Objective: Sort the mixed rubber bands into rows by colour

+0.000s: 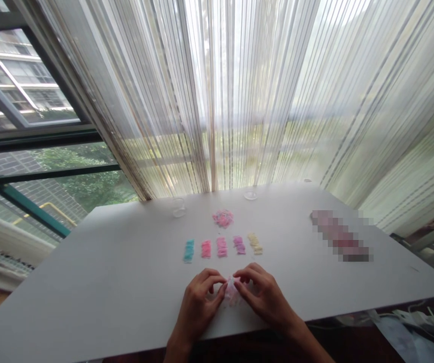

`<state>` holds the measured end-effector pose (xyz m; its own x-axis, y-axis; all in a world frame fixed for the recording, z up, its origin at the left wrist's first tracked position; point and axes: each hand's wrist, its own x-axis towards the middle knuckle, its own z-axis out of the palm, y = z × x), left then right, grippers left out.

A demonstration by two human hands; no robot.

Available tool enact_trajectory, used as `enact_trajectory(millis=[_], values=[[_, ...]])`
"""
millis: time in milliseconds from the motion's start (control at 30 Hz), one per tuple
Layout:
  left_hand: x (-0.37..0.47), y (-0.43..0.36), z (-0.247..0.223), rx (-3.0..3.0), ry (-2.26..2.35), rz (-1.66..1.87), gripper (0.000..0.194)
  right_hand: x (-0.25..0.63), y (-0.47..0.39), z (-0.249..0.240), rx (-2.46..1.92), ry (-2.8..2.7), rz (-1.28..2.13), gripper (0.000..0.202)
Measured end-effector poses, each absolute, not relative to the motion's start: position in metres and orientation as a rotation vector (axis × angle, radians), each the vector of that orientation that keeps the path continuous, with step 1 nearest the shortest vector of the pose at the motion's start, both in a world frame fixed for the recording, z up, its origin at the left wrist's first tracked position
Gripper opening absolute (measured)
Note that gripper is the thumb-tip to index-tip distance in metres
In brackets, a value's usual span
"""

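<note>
Close to the table's front edge, a small bunch of pale pink and white pieces (232, 294) lies between my hands. My left hand (202, 297) pinches its left side with thumb and forefinger. From the other side, my right hand (261, 291) pinches the same bunch near its top. The pieces are too small and blurred to name. Beyond my hands lies a row of sorted little bundles: teal (189, 250), bright pink (206, 248), light pink (222, 246), purple (239, 245) and pale yellow (255, 243). Behind the row sits a loose mixed pink and white pile (223, 218).
On the white table (118, 282), a clear cup (179, 207) and a clear lid-like dish (250, 195) stand at the back. A blurred-out reddish object (339, 237) lies at the right. Sheer curtains (239, 101) hang behind the far edge. Cables (424, 320) lie below at right.
</note>
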<state>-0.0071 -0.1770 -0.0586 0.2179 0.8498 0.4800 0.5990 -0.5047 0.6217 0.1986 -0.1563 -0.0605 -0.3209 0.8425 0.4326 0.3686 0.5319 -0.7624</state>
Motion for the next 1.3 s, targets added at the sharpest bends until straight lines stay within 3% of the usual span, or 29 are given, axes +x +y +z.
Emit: enact_trajectory(millis=[1000,1300], values=[[-0.009,-0.176,-0.065,2.146,1.353,1.178,0.01,0.198,-0.157,-0.058,-1.058,-1.863,0.683,0.011],[-0.009,-0.18,-0.061,2.186,1.419,1.055,0.012,0.25,-0.136,-0.032,-1.226,-1.843,0.527,0.015]])
